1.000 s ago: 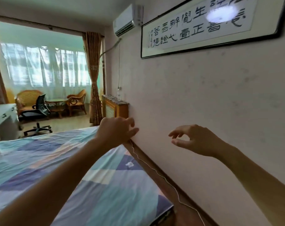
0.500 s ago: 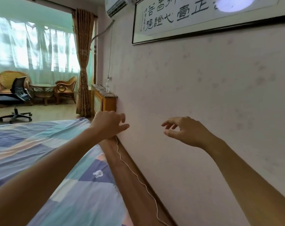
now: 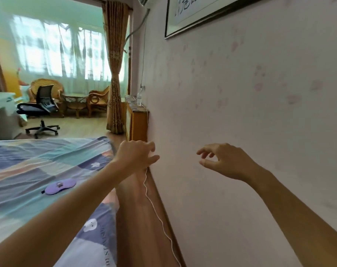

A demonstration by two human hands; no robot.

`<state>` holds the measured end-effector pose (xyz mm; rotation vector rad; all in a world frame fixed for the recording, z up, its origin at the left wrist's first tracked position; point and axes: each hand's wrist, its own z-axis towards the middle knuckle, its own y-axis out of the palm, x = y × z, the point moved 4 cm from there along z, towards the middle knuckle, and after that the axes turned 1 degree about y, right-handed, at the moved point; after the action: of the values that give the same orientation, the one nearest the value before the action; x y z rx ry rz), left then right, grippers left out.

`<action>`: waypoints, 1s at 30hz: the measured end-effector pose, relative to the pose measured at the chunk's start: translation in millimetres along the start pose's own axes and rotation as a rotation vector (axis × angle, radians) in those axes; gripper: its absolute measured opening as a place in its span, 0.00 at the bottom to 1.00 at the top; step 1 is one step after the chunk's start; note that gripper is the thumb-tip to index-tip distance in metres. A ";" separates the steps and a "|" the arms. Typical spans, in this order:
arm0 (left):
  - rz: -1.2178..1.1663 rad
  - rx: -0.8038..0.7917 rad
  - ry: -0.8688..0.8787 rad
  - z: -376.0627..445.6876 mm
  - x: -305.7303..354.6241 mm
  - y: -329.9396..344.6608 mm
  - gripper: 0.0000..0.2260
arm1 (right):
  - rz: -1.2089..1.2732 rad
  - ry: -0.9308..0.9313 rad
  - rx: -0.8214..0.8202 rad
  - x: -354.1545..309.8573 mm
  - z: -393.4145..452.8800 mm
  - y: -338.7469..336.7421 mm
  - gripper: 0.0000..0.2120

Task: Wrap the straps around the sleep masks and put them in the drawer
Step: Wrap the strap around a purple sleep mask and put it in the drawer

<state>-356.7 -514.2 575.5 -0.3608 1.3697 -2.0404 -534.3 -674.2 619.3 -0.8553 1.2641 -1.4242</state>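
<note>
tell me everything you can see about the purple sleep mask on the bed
The purple sleep mask is soft-looking, lilac fabric with a small dark motif at its middle. It lies flat on the patchwork bedsheet, long axis tilted. A dark bit of strap pokes out at its left end. Nothing but the sheet touches it; neither hand is on it.

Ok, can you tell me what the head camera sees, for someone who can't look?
Two bare arms reach forward, left hand and right hand empty with loosely curled fingers, beside a pink wall. A purple sleep mask lies on the patchwork bed to the left.
</note>
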 end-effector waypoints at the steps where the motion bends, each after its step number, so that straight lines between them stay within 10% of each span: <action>1: 0.010 -0.006 -0.030 11.3 -2.6 9.1 0.19 | 0.004 -0.034 -0.019 12.1 23.2 5.7 0.14; 20: 0.074 -0.442 -0.728 103.8 -238.2 218.4 0.15 | 0.220 -0.725 -0.418 -47.1 402.9 234.6 0.11; 30: 0.024 -0.268 -0.865 216.2 -338.7 276.5 0.17 | 0.210 -0.965 -0.424 -110.0 632.1 278.9 0.12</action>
<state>116.9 -519.9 458.6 -1.1713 1.0563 -1.3795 151.3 -718.2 487.0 -1.4131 0.8439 -0.4254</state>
